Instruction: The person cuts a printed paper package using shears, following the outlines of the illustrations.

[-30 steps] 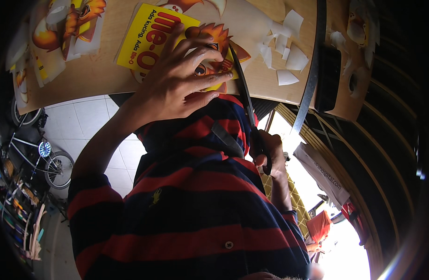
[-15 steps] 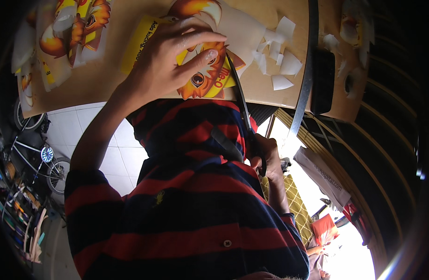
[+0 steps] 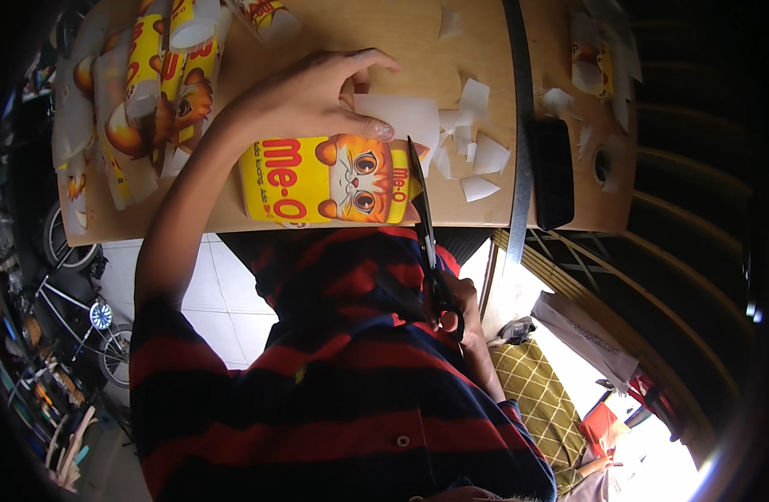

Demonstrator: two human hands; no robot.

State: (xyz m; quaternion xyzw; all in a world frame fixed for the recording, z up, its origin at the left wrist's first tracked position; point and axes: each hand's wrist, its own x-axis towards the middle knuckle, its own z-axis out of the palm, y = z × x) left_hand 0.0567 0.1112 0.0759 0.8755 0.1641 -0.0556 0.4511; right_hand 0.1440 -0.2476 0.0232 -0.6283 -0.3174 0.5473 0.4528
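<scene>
A yellow printed sheet (image 3: 305, 188) with red lettering and an orange cat face lies at the table's near edge. Over its far side, my left hand (image 3: 305, 92) has its thumb and fingers spread, the thumb tip by a white piece of paper (image 3: 414, 110). Whether that white piece belongs to the sheet, I cannot tell. My right hand (image 3: 461, 301) grips the black handles of a pair of scissors (image 3: 426, 222), low in front of my striped shirt. The blades point away from me along the sheet's right end, and their tips reach its far right corner.
White paper scraps (image 3: 485, 155) lie right of the scissors. Beyond them are a long metal ruler (image 3: 520, 109) and a flat black phone-like object (image 3: 553, 180). Printed cat pieces (image 3: 142, 92) pile up at the left. A bicycle (image 3: 75, 309) stands on the floor; another person's hand (image 3: 598, 464) shows lower right.
The sheet was bent with its cat face under my left hand; now it lies flatter and shows its yellow front. My left hand has lifted off the face. The scissors stay in my right hand.
</scene>
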